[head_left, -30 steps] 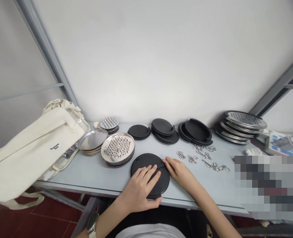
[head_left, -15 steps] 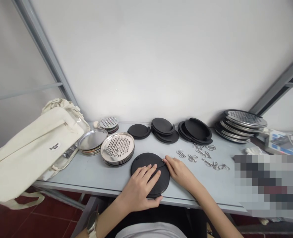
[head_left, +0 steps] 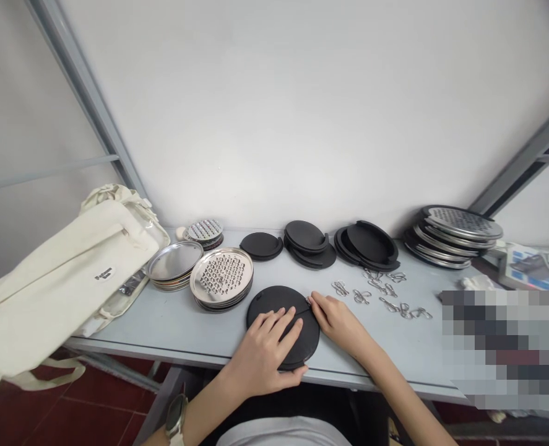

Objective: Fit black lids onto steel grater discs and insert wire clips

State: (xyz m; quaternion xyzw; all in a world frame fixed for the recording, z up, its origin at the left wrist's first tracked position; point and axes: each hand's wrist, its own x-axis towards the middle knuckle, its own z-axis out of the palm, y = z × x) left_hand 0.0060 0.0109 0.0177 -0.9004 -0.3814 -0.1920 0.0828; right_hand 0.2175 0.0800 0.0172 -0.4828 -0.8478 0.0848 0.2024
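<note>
A flat black round plastic holder (head_left: 281, 300) lies near the front edge of the table, with a thin seam across its top. Over its lower part, my left hand (head_left: 268, 347) has fingers spread on the surface and the thumb at the near rim, holding it steady. At the holder's upper right edge, my right hand (head_left: 332, 316) pinches a small shiny metal clip (head_left: 308, 300), mostly hidden by the fingertips. Several loose bent-wire metal clips (head_left: 361, 297) lie to the right, beyond my right hand.
Round metal grater plates (head_left: 222, 277) and plain metal discs (head_left: 174, 260) are stacked at left beside a cream bag (head_left: 65, 272). Black holders (head_left: 306, 236) line the wall. A taller stack of graters in holders (head_left: 462, 222) stands at right, near a blurred-out patch (head_left: 506, 347).
Both hands stay in nearly the same place on the holder. The whole view has shifted very slightly, and my right fingertips remain at the holder's edge.
</note>
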